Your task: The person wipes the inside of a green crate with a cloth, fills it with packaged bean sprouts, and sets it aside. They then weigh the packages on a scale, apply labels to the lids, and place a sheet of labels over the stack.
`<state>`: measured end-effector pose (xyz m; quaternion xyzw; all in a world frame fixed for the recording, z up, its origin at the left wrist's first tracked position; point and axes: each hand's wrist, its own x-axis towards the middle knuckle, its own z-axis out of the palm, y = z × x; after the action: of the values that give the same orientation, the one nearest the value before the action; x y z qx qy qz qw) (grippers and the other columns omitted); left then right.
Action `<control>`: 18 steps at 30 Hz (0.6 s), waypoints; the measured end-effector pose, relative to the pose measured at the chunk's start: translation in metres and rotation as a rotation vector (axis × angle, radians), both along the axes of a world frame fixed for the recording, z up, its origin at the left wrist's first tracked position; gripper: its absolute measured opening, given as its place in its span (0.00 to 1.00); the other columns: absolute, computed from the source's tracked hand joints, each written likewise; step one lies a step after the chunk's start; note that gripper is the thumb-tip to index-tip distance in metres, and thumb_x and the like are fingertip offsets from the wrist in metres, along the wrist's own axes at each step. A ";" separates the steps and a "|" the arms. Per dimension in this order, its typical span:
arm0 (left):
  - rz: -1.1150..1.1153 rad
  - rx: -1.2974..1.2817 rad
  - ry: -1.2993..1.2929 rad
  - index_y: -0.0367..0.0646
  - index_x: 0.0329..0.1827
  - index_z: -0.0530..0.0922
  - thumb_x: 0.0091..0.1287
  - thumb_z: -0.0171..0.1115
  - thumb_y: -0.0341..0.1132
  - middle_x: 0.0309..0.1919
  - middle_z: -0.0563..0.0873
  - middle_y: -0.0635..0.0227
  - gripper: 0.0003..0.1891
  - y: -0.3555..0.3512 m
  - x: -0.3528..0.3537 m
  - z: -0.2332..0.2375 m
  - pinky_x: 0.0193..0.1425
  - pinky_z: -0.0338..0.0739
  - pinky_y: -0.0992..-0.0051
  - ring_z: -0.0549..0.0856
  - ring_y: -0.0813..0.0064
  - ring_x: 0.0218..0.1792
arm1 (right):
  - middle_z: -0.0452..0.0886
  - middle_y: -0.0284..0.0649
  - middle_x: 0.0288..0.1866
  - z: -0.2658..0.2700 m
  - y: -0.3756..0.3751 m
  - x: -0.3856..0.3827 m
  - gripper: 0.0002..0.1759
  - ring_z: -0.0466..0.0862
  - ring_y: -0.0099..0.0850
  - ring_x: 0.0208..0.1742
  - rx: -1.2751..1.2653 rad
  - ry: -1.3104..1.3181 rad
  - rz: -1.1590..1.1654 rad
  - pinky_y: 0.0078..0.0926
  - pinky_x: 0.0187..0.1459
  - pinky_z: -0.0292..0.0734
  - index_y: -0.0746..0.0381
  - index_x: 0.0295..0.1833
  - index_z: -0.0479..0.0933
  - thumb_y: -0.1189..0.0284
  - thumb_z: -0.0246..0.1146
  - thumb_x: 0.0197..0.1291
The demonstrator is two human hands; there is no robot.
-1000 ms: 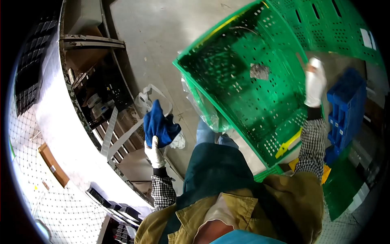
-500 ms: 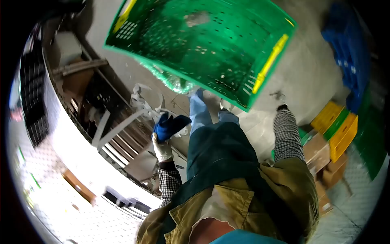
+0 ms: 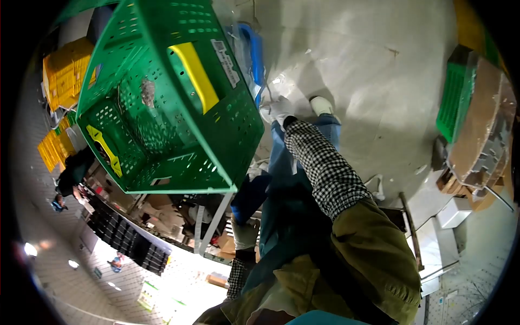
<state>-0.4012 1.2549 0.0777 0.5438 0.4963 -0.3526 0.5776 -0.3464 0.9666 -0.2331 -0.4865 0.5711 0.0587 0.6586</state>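
Observation:
My left hand (image 3: 245, 234), in a pale glove, is closed around a dark blue cloth (image 3: 251, 195) close to my apron. A big green plastic crate (image 3: 238, 132) with yellow handles fills the upper left, tilted so its inside shows; a greyish scrap (image 3: 147, 93) is inside. My right hand (image 3: 280, 110), in a white glove, reaches out beside the crate's right side, near the lower end of a blue plastic edge (image 3: 254, 54) with clear film. Its fingers look curled, but what they hold is hard to see.
Yellow crates (image 3: 66, 73) are stacked at far left. On the right stand a green crate (image 3: 456, 100), a large brown cardboard piece (image 3: 479, 124) and a white box (image 3: 454, 213). Cartons and scraps lie under the bright worktop (image 3: 200, 268). People are visible far left.
My view has turned, and the green crate now appears at the left. The right arm has swung inward, bringing that hand beside the crate. My left hand still holds the blue cloth.

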 end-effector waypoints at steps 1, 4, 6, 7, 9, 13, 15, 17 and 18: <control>-0.004 -0.018 0.018 0.46 0.29 0.71 0.67 0.49 0.53 0.23 0.73 0.75 0.19 -0.001 0.002 -0.005 0.49 0.66 0.67 0.72 0.75 0.29 | 0.81 0.46 0.31 -0.018 0.014 0.019 0.12 0.81 0.38 0.33 -0.031 0.009 -0.049 0.33 0.36 0.74 0.63 0.38 0.78 0.66 0.63 0.53; -0.214 0.054 -0.039 0.48 0.31 0.71 0.65 0.53 0.52 0.20 0.69 0.76 0.17 0.022 0.001 -0.026 0.47 0.67 0.71 0.70 0.77 0.27 | 0.82 0.52 0.38 -0.099 0.063 0.076 0.15 0.82 0.47 0.42 0.301 -0.299 -0.294 0.38 0.42 0.77 0.66 0.42 0.75 0.66 0.63 0.55; -0.033 0.089 0.067 0.47 0.31 0.70 0.67 0.52 0.44 0.20 0.69 0.77 0.11 -0.022 0.009 -0.014 0.47 0.67 0.74 0.70 0.79 0.27 | 0.81 0.55 0.41 -0.063 0.044 0.084 0.17 0.81 0.50 0.45 -0.137 -0.034 0.196 0.45 0.43 0.76 0.64 0.49 0.72 0.68 0.61 0.57; -0.206 0.058 0.022 0.46 0.34 0.72 0.67 0.53 0.46 0.21 0.70 0.76 0.13 -0.021 0.009 -0.016 0.48 0.67 0.73 0.70 0.77 0.28 | 0.81 0.52 0.39 -0.072 0.055 0.085 0.13 0.81 0.44 0.42 -0.115 -0.049 0.022 0.40 0.41 0.75 0.66 0.46 0.74 0.69 0.58 0.59; -0.444 -0.023 0.007 0.47 0.38 0.73 0.66 0.56 0.49 0.26 0.75 0.74 0.14 0.016 0.007 -0.022 0.51 0.68 0.72 0.74 0.73 0.32 | 0.82 0.51 0.37 -0.066 0.048 0.058 0.12 0.83 0.42 0.40 -0.141 -0.082 0.001 0.35 0.38 0.74 0.65 0.40 0.79 0.70 0.55 0.58; -0.400 -0.126 0.092 0.37 0.53 0.71 0.64 0.60 0.49 0.39 0.81 0.65 0.25 -0.035 0.014 -0.001 0.57 0.68 0.68 0.79 0.69 0.44 | 0.83 0.47 0.31 0.077 -0.037 -0.025 0.19 0.83 0.43 0.36 -0.026 -0.003 0.075 0.34 0.38 0.75 0.60 0.34 0.82 0.57 0.54 0.61; -0.724 -0.144 -0.030 0.33 0.61 0.69 0.63 0.61 0.49 0.46 0.82 0.61 0.31 -0.068 0.015 0.029 0.58 0.70 0.68 0.80 0.68 0.47 | 0.79 0.42 0.21 0.042 -0.017 -0.083 0.17 0.80 0.27 0.26 0.264 -0.017 0.222 0.24 0.30 0.72 0.63 0.24 0.78 0.65 0.55 0.60; -0.738 -0.240 0.027 0.34 0.62 0.68 0.64 0.61 0.49 0.48 0.81 0.61 0.31 -0.079 0.018 0.066 0.57 0.71 0.71 0.80 0.70 0.47 | 0.78 0.34 0.24 0.108 -0.016 -0.128 0.10 0.77 0.24 0.25 0.458 -0.561 0.310 0.22 0.28 0.70 0.59 0.27 0.76 0.71 0.56 0.61; -0.702 -0.272 0.026 0.34 0.63 0.68 0.64 0.61 0.49 0.49 0.81 0.61 0.31 -0.086 0.015 0.083 0.56 0.72 0.72 0.79 0.70 0.48 | 0.77 0.30 0.27 0.157 -0.017 -0.134 0.07 0.76 0.20 0.26 0.717 -0.808 0.290 0.19 0.27 0.69 0.61 0.36 0.74 0.70 0.57 0.62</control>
<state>-0.3859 1.1692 0.1607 0.5946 0.2358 -0.5988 0.4820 -0.4806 0.9497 -0.0761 -0.2894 0.1448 0.1483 0.9345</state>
